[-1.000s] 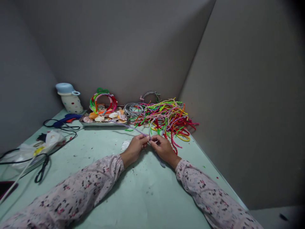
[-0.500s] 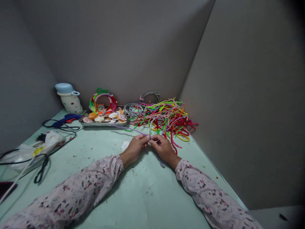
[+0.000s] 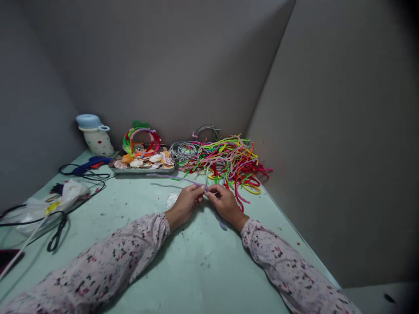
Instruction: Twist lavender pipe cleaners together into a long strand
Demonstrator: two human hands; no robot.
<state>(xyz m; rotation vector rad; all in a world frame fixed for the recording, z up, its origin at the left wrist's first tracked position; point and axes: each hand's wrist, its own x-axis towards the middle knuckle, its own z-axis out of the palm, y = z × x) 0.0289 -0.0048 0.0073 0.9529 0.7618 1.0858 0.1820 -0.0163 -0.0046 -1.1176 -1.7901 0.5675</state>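
Fuzzy, matt lilac chenille stem [image 3: 187, 179] at the fingers [image 3: 196, 190]; beyond them, a fuzzy, multicoloured heap of chenille stems [image 3: 229, 155] and, leftward, a shiny, rectangular silver metal tray [image 3: 144, 171]

Long sleeves on show here, both on the near side of the metal tray [image 3: 140, 171]! The left sleeve [image 3: 108, 257] is pale pink, scattered with black, grey and brighter pink flecks; the right sleeve [image 3: 288, 266], farther right of the tray, matches that print exactly. Loose, softly creased cloth, and look, each cuff [image 3: 164, 221] gathers into puckers around the wrist.
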